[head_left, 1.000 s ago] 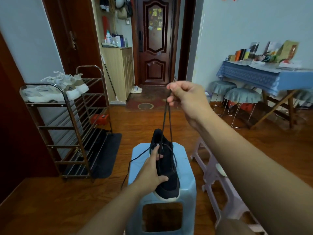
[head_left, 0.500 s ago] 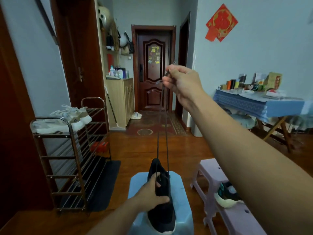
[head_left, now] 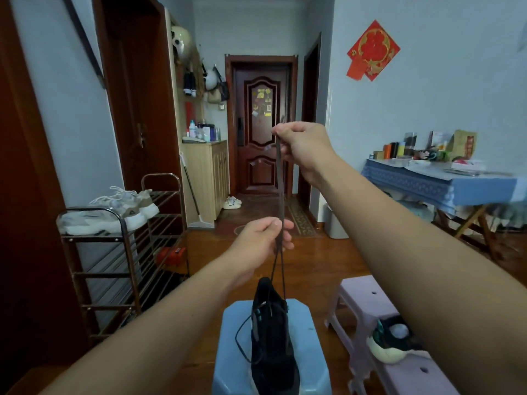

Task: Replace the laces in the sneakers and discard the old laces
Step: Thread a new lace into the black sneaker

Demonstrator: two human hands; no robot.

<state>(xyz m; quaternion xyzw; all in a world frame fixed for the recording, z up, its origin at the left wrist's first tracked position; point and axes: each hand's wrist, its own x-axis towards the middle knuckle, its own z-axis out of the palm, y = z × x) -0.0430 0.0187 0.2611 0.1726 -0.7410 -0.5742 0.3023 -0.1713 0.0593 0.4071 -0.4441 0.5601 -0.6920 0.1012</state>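
Observation:
A black sneaker [head_left: 272, 343] stands on a light blue plastic stool [head_left: 302, 352] low in the middle of the view. Two strands of its dark lace [head_left: 280, 181] run straight up from the shoe. My right hand [head_left: 302, 145] pinches the lace ends high above the shoe. My left hand [head_left: 263, 242] grips both strands lower down, a little above the sneaker's collar. A loose loop of lace hangs off the shoe's left side. The second sneaker [head_left: 392, 342], dark with a pale sole, lies on a lilac stool [head_left: 368, 300] to the right.
A metal shoe rack [head_left: 122, 252] with white sneakers [head_left: 114, 215] on top stands at the left. A table with a blue cloth [head_left: 439, 183] and clutter is at the right. A white bin [head_left: 335, 223] sits by the wall near the door.
My left hand let go of the sneaker and rose to grip both lace strands. My right hand stayed high, holding the ends. The view tilted upward.

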